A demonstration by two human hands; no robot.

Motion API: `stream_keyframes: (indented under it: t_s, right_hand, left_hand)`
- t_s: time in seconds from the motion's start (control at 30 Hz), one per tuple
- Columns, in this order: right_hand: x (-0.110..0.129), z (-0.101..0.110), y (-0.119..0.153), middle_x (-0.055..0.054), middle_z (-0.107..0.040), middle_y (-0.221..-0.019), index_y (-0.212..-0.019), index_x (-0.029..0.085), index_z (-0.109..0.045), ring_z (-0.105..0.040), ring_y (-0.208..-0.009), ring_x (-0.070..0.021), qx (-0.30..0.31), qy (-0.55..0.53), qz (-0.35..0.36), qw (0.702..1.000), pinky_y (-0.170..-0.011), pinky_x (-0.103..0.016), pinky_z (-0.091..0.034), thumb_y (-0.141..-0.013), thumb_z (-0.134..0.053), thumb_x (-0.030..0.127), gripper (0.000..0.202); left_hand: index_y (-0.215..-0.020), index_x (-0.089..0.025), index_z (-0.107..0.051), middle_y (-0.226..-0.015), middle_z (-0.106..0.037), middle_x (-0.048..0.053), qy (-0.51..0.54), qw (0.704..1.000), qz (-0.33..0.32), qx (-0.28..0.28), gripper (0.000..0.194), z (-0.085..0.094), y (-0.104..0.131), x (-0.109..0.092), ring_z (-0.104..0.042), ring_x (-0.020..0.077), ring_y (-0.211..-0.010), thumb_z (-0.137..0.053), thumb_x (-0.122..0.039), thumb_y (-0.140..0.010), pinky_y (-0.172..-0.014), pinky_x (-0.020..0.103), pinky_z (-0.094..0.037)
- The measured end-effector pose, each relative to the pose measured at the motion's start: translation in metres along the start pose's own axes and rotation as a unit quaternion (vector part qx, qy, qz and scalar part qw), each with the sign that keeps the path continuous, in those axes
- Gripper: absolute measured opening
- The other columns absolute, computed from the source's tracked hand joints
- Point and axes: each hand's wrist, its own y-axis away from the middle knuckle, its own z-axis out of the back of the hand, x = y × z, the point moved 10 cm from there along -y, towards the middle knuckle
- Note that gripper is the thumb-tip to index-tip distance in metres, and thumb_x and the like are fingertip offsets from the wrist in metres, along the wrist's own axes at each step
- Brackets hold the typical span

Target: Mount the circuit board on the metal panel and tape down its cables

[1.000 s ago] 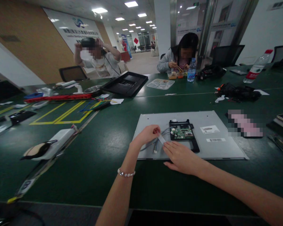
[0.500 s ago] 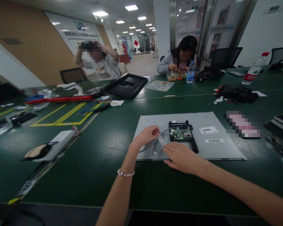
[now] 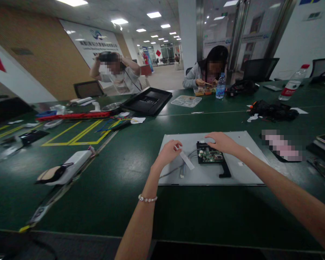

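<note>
A grey metal panel (image 3: 243, 173) lies flat on the green table, with a green circuit board (image 3: 209, 155) in a black bracket (image 3: 226, 170) on it. My left hand (image 3: 171, 151) is over the panel's left part, its fingertips curled at the upper end of a white strip (image 3: 187, 160). Beneath the strip run grey cables (image 3: 173, 170) towards the board. My right hand (image 3: 222, 142) reaches over the top of the bracket, thumb and fingers apart, with nothing visible between them.
Behind are a black frame (image 3: 148, 101), a clear plastic tray (image 3: 186, 101) and two water bottles (image 3: 220, 86) (image 3: 294, 83). A phone (image 3: 283, 146) lies right of the panel. A white device (image 3: 73, 164) is at left. Two people sit across the table.
My right hand has let go of the strip's lower end and moved up to the top of the bracket. My left hand stays by the strip's upper end. The view has shifted slightly.
</note>
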Motion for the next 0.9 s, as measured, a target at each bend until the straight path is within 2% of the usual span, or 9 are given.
stream_keyframes:
  t_s: [0.07, 0.2, 0.53, 0.63, 0.73, 0.9]
  right_hand:
    - [-0.007, -0.009, -0.007, -0.011, -0.068, -0.116, -0.113, 0.016, -0.067, -0.062, -0.109, -0.0253, 0.009, -0.002, -0.003, 1.000, -0.097, -0.038, -0.045, -0.086, -0.057, 0.023, 0.030]
    - [-0.006, -0.022, -0.014, -0.009, -0.070, -0.111, -0.105, 0.017, -0.070, -0.063, -0.105, -0.0243, 0.023, -0.010, -0.001, 1.000, -0.095, -0.035, -0.046, -0.084, -0.059, 0.024, 0.025]
    - [-0.006, -0.033, -0.019, -0.006, -0.074, -0.101, -0.094, 0.021, -0.075, -0.066, -0.097, -0.0210, 0.026, -0.011, -0.021, 0.999, -0.088, -0.029, -0.046, -0.086, -0.056, 0.019, 0.021]
    - [-0.009, -0.027, -0.018, -0.005, -0.074, -0.099, -0.094, 0.021, -0.074, -0.067, -0.095, -0.0199, 0.011, -0.005, -0.029, 1.000, -0.087, -0.028, -0.047, -0.087, -0.055, 0.020, 0.021]
    - [-0.019, -0.010, -0.011, -0.005, -0.073, -0.102, -0.096, 0.021, -0.073, -0.066, -0.096, -0.0200, -0.014, 0.008, -0.045, 0.999, -0.088, -0.030, -0.046, -0.088, -0.053, 0.021, 0.021]
    - [-0.049, 0.020, 0.023, -0.008, -0.071, -0.108, -0.099, 0.019, -0.070, -0.064, -0.100, -0.0239, -0.053, 0.045, -0.082, 0.994, -0.089, -0.036, -0.046, -0.089, -0.048, 0.019, 0.025]
  left_hand:
    - [-0.094, -0.016, -0.064, -0.091, -0.061, 0.004, -0.015, 1.000, 0.004, 0.012, 0.017, -0.006, 0.001, 0.005, -0.059, 0.0141, -0.073, -0.058, -0.018, -0.078, -0.075, 0.029, -0.049]
    - [-0.094, -0.016, -0.065, -0.090, -0.062, 0.004, -0.032, 0.999, 0.010, 0.034, 0.017, -0.014, 0.004, 0.010, -0.060, 0.0150, -0.073, -0.056, -0.020, -0.080, -0.076, 0.029, -0.049]
    - [-0.097, -0.017, -0.065, -0.092, -0.062, 0.005, -0.035, 0.998, 0.004, 0.049, 0.020, -0.018, 0.005, 0.010, -0.061, 0.0148, -0.073, -0.057, -0.022, -0.079, -0.079, 0.029, -0.049]
    - [-0.097, -0.017, -0.065, -0.094, -0.062, 0.005, -0.029, 0.998, 0.009, 0.057, 0.021, -0.020, 0.005, 0.011, -0.061, 0.0145, -0.073, -0.058, -0.023, -0.078, -0.079, 0.029, -0.050]
    - [-0.096, -0.017, -0.065, -0.094, -0.063, 0.005, -0.025, 0.998, 0.014, 0.059, 0.020, -0.020, 0.005, 0.011, -0.061, 0.0147, -0.073, -0.059, -0.023, -0.078, -0.078, 0.028, -0.050]
    - [-0.094, -0.017, -0.065, -0.086, -0.065, 0.003, -0.022, 0.997, 0.010, 0.067, 0.020, -0.022, 0.005, 0.006, -0.061, 0.0155, -0.073, -0.057, -0.017, -0.075, -0.072, 0.027, -0.049]
